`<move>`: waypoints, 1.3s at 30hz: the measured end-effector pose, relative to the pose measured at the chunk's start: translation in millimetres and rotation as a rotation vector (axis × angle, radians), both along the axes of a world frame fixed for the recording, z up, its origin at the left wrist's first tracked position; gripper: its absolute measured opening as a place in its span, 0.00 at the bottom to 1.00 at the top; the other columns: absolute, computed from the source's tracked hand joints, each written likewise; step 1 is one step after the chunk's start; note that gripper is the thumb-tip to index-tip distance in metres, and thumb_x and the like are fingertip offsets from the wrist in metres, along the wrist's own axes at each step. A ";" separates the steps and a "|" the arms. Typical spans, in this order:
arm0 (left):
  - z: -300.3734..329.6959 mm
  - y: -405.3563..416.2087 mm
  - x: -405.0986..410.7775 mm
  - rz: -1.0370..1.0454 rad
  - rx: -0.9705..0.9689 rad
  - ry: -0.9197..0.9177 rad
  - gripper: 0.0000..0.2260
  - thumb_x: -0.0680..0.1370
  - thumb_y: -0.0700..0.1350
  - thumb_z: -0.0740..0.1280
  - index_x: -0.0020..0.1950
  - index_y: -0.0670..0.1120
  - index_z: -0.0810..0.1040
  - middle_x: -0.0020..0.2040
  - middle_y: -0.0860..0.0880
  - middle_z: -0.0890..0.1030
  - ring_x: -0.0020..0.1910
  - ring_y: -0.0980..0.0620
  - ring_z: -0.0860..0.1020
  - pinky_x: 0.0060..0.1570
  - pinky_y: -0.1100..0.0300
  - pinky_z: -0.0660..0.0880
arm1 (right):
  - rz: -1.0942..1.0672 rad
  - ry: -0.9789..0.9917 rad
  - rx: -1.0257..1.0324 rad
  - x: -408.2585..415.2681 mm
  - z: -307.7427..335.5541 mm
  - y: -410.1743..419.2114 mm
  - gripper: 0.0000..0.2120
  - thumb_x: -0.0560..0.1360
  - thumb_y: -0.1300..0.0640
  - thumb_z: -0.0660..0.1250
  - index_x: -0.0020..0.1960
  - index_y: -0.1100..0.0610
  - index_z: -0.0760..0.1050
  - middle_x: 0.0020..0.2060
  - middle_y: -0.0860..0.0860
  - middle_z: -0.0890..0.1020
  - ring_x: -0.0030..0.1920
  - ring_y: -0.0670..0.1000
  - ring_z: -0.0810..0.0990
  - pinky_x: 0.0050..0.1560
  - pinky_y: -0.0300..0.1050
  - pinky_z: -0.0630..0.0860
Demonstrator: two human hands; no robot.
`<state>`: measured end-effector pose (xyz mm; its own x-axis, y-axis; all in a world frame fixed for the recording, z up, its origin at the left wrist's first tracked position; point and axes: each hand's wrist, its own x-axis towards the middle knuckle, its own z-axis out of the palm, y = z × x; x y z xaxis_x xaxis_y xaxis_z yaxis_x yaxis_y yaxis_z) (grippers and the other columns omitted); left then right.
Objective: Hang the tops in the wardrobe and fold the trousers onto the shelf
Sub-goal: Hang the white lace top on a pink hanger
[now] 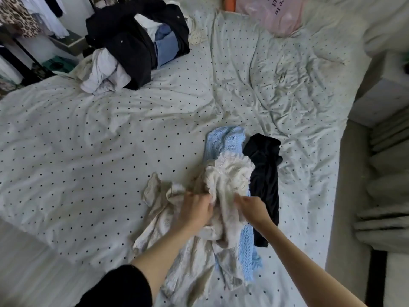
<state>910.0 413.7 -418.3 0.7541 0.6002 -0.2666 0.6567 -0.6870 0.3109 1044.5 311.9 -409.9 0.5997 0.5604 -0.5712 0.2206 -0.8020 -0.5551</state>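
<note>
A small heap of tops lies on the dotted bedcover [110, 140] near the front. On top is a white frilly top [230, 176]. My left hand [194, 210] and my right hand [252, 208] both grip its lower part. Under it lie a light blue knitted top [225, 138], a black garment [265, 169] to the right and a cream lace top [188, 262] to the left. A second pile at the back left holds dark trousers [132, 45], jeans [166, 45] and a pale grey garment [104, 74].
A clothes rail with hanging garments [26, 16] stands at the far left behind the bed. A pink plastic bag [272, 14] lies at the head of the bed. A grey upholstered bed edge and folded blankets [385, 196] are on the right.
</note>
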 end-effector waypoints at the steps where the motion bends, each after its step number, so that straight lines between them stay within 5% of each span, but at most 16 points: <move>1: -0.9 -14.3 -5.6 -0.081 0.036 -0.048 0.08 0.78 0.44 0.59 0.47 0.46 0.78 0.46 0.48 0.82 0.46 0.49 0.79 0.48 0.58 0.65 | -0.119 0.077 0.070 4.3 5.0 1.2 0.28 0.78 0.40 0.58 0.33 0.62 0.77 0.25 0.51 0.76 0.29 0.50 0.76 0.38 0.43 0.71; 3: 2.7 -36.0 -16.8 -0.270 0.068 -0.136 0.10 0.78 0.43 0.59 0.53 0.46 0.79 0.51 0.50 0.81 0.52 0.51 0.77 0.54 0.56 0.66 | -0.271 0.233 0.141 10.8 18.8 6.9 0.40 0.73 0.31 0.58 0.53 0.70 0.78 0.45 0.62 0.82 0.49 0.59 0.81 0.55 0.50 0.74; 4: 5.2 -41.6 -20.6 -0.346 0.051 -0.152 0.10 0.78 0.42 0.60 0.54 0.46 0.79 0.53 0.50 0.81 0.54 0.51 0.76 0.56 0.55 0.68 | -0.265 0.276 0.140 11.5 24.4 11.0 0.42 0.70 0.29 0.59 0.53 0.70 0.78 0.48 0.62 0.81 0.51 0.60 0.80 0.57 0.51 0.73; 7: 16.7 -41.0 -22.8 -0.504 -0.061 -0.082 0.12 0.80 0.43 0.58 0.60 0.46 0.78 0.57 0.48 0.78 0.59 0.49 0.73 0.61 0.52 0.67 | -0.075 0.201 -0.002 2.3 33.6 16.8 0.26 0.69 0.32 0.65 0.41 0.57 0.74 0.35 0.51 0.75 0.37 0.50 0.75 0.42 0.44 0.72; 11: 26.7 -37.1 -32.0 -0.538 -0.246 0.076 0.17 0.80 0.46 0.58 0.69 0.53 0.70 0.65 0.50 0.73 0.63 0.50 0.71 0.58 0.53 0.69 | -0.098 -0.112 -0.210 -4.5 25.9 -0.9 0.08 0.74 0.56 0.61 0.38 0.57 0.70 0.35 0.51 0.73 0.42 0.54 0.73 0.55 0.52 0.70; 14: 29.1 -29.5 -43.0 -0.445 -0.324 0.015 0.15 0.81 0.45 0.56 0.67 0.52 0.73 0.62 0.52 0.76 0.60 0.53 0.74 0.55 0.57 0.72 | -0.641 0.363 0.046 3.8 24.4 -29.7 0.06 0.72 0.67 0.64 0.37 0.60 0.71 0.33 0.54 0.72 0.39 0.53 0.73 0.51 0.51 0.74; 16: 31.9 -18.0 -42.7 -0.384 -0.269 -0.073 0.15 0.82 0.44 0.56 0.65 0.50 0.75 0.61 0.53 0.77 0.59 0.55 0.75 0.56 0.57 0.73 | -0.765 0.492 0.059 8.5 19.2 -51.3 0.03 0.72 0.65 0.67 0.40 0.62 0.75 0.32 0.55 0.76 0.39 0.52 0.74 0.46 0.48 0.73; 18: 32.7 -6.8 -32.8 -0.325 -0.203 -0.143 0.14 0.82 0.43 0.56 0.65 0.50 0.75 0.59 0.52 0.77 0.57 0.54 0.76 0.54 0.58 0.73 | -0.759 0.332 -0.041 11.6 11.7 -67.6 0.05 0.74 0.63 0.66 0.42 0.65 0.76 0.32 0.56 0.76 0.37 0.54 0.74 0.35 0.44 0.66; 21: 29.5 8.5 -11.6 -0.238 -0.099 -0.228 0.15 0.80 0.40 0.59 0.65 0.48 0.75 0.60 0.52 0.76 0.55 0.53 0.76 0.51 0.63 0.71 | -0.690 0.021 -0.109 11.8 5.0 -69.4 0.13 0.76 0.57 0.62 0.35 0.59 0.65 0.30 0.54 0.69 0.32 0.55 0.70 0.35 0.45 0.64; 24: 17.7 22.1 20.2 -0.225 -0.030 -0.247 0.17 0.79 0.35 0.60 0.67 0.44 0.74 0.64 0.49 0.73 0.58 0.49 0.75 0.57 0.56 0.72 | -0.469 -0.156 -0.080 13.8 -0.9 -51.0 0.10 0.78 0.47 0.59 0.46 0.54 0.67 0.44 0.55 0.74 0.49 0.59 0.77 0.51 0.53 0.72; 28: -0.3 43.6 61.1 -0.197 -0.020 -0.248 0.23 0.77 0.30 0.59 0.72 0.42 0.67 0.70 0.39 0.67 0.66 0.41 0.70 0.65 0.47 0.67 | -0.288 -0.147 -0.119 25.3 -12.1 -14.5 0.24 0.77 0.42 0.55 0.67 0.55 0.68 0.63 0.54 0.72 0.64 0.57 0.70 0.63 0.59 0.62; 32: -24.9 53.7 80.7 -0.085 -0.065 -0.159 0.21 0.78 0.35 0.63 0.70 0.43 0.70 0.65 0.40 0.73 0.63 0.42 0.71 0.63 0.55 0.67 | -0.193 -0.175 -0.244 32.3 -17.3 -0.2 0.14 0.78 0.51 0.52 0.54 0.58 0.72 0.50 0.54 0.78 0.53 0.57 0.75 0.65 0.60 0.62; 35: -28.5 58.5 75.8 0.033 -0.036 -0.223 0.10 0.76 0.39 0.68 0.56 0.41 0.81 0.52 0.41 0.82 0.52 0.43 0.79 0.48 0.63 0.67 | -0.228 -0.265 -0.131 34.8 -11.7 2.3 0.13 0.79 0.55 0.54 0.35 0.55 0.65 0.29 0.49 0.71 0.36 0.55 0.71 0.58 0.53 0.64; 37: -18.4 70.9 65.7 0.149 -0.016 -0.309 0.06 0.75 0.40 0.69 0.49 0.40 0.83 0.47 0.41 0.83 0.46 0.42 0.80 0.44 0.58 0.69 | -0.224 -0.352 -0.016 41.4 6.4 12.0 0.14 0.78 0.57 0.56 0.33 0.53 0.63 0.27 0.48 0.69 0.32 0.53 0.70 0.52 0.50 0.63; 39: -0.8 87.9 47.1 0.266 -0.043 -0.406 0.06 0.74 0.39 0.70 0.48 0.38 0.83 0.44 0.40 0.83 0.43 0.42 0.80 0.41 0.58 0.69 | -0.190 -0.392 0.065 48.7 27.3 23.6 0.07 0.75 0.59 0.60 0.39 0.54 0.71 0.33 0.49 0.76 0.39 0.55 0.75 0.54 0.49 0.63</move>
